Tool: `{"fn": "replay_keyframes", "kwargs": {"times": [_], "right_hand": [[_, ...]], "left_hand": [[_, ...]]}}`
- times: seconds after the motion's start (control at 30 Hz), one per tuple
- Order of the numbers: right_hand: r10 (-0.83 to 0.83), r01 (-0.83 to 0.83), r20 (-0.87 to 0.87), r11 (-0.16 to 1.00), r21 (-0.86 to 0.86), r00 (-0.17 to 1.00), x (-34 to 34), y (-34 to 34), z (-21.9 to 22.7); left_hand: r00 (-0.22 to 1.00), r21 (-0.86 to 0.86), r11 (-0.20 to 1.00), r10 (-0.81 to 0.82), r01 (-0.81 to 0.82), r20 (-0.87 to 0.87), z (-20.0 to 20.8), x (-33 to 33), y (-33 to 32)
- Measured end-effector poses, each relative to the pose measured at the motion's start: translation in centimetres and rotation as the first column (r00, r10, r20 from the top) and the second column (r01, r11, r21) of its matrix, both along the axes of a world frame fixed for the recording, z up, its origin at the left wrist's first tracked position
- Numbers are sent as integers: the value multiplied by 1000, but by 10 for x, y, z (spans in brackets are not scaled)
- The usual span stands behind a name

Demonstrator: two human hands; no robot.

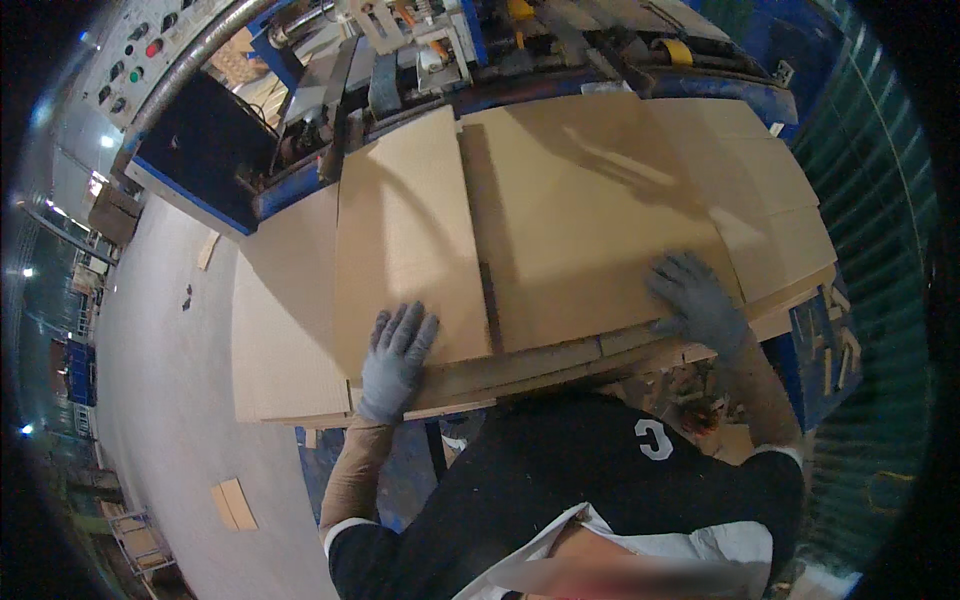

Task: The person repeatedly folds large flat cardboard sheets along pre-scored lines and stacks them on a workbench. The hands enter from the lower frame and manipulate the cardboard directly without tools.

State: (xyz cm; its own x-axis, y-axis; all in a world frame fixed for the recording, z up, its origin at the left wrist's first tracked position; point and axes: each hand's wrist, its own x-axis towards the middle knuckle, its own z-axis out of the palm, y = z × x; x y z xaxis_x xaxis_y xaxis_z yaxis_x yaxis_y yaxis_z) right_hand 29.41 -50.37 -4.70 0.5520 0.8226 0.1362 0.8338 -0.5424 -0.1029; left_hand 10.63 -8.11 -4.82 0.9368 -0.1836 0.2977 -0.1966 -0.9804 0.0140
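Observation:
A flat brown cardboard sheet (580, 220), slotted into panels, lies on top of a stack of similar sheets in front of me. My left hand (393, 365), in a grey glove, rests on the near edge of a left panel (405, 230), fingers stretched out. Farther right, my right hand (700, 300), also gloved in grey, lies spread near the sheet's close edge. Neither hand grips anything; both palms press down on the cardboard. Layered edges of the sheets below (540, 370) show between the hands.
A blue-framed machine (420, 70) stands along the stack's far side. Its panel of buttons (135, 60) is at upper left. Green corrugated sheeting (870, 300) bounds the right. Cardboard scraps (840, 340) lie at right, and another piece (234, 504) is on the floor (180, 400) at left.

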Motion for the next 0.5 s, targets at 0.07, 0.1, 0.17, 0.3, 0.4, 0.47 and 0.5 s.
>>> {"fn": "replay_keyframes", "kwargs": {"times": [0.07,0.1,0.17,0.3,0.4,0.47,0.5], "right_hand": [[5,-6,52,1000,20,999,25,6,0],[20,-24,66,998,59,998,38,10,0],[71,-87,130,989,121,989,67,23,1],[-35,30,40,991,128,999,129,60,-1],[-114,97,91,980,171,989,168,95,-12],[-231,204,106,955,216,967,183,110,-21],[-209,165,173,957,238,963,185,112,-24]], "left_hand": [[989,-15,998,-54,57,135,-2,17,15],[991,-32,998,-43,47,125,-3,27,23],[988,-72,996,-37,48,152,-5,55,39],[982,-33,999,3,3,191,-11,133,70],[976,54,988,130,-142,176,-10,192,82],[906,-3,942,324,-336,270,-8,216,76],[859,-37,886,457,-462,231,-6,221,71]]}}
